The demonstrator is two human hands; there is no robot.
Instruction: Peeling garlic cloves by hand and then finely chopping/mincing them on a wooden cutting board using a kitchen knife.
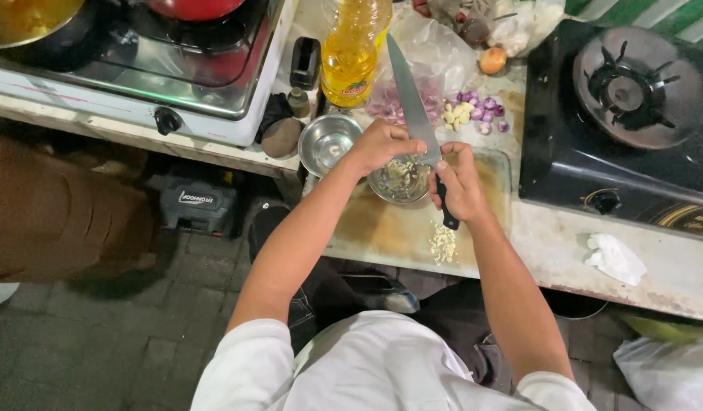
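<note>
A clear plastic bottle of yellow cooking oil [350,53] stands at the back of the counter, just right of the white gas stove. Around its lower body runs a yellow label with a red band and a touch of green [354,90]. Just to its right lies a crumpled clear plastic bag holding purplish pieces [427,72]. Farther back, near the top edge, sits a bunched whitish plastic bag [528,27]. On the floor at the lower right corner rests another pale plastic bag [667,373]. Below the counter sits a dark grey moulded case with a white nameplate [193,201].
</note>
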